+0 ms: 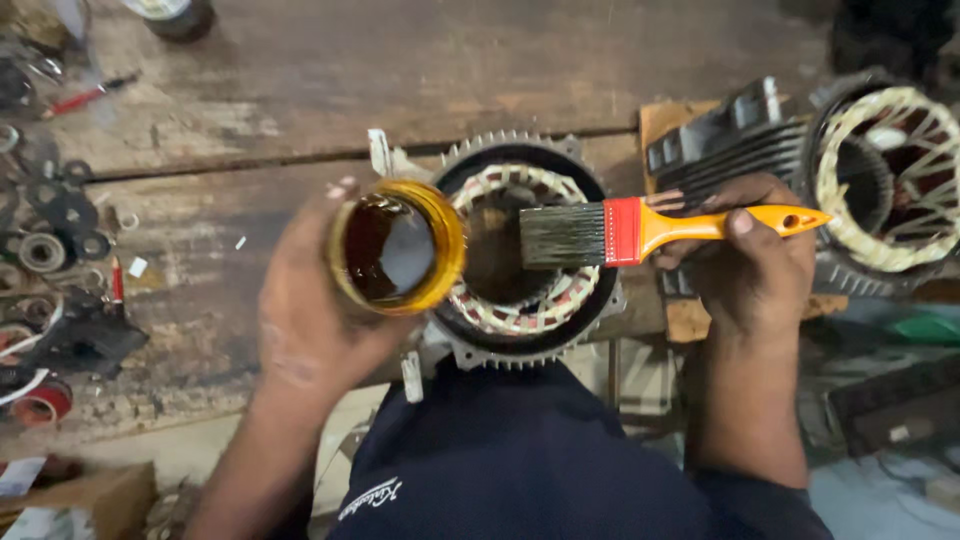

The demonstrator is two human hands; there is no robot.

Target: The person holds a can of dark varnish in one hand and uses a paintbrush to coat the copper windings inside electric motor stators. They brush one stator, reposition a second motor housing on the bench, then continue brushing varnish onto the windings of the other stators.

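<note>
My left hand [305, 300] grips a small round container [397, 247] of dark amber liquid, held over the left edge of a motor stator [530, 310]. The stator has a toothed metal housing and pale windings with red ties around a hollow middle. My right hand [750, 265] holds a flat paintbrush [640, 230] by its orange handle. Its red ferrule and dark bristles point left, over the stator's opening, close to the container's rim.
A second stator [885, 180] with a black finned housing lies at the right. Washers, bearings and small parts [50, 235] are scattered on the worn wooden bench [300, 90] at the left. A dark jar [180, 15] stands at the far edge.
</note>
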